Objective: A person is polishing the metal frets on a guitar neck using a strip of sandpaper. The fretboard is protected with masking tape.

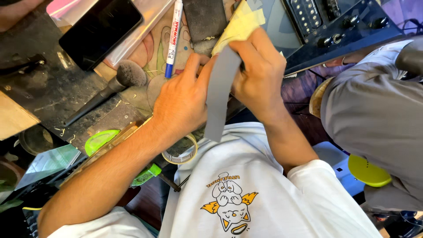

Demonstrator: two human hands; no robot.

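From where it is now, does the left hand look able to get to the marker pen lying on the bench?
Probably yes. The marker pen lies uncovered just beyond the left hand, with nothing between them, though that hand would first have to let go of the grey strip it grips with the right hand.

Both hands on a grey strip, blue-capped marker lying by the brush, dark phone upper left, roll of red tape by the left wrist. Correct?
One thing is off: the tape roll by the left wrist is clear, not red, as the head view shows. The rest holds: both the left hand and right hand are on the grey strip, with the marker, brush and phone as stated.
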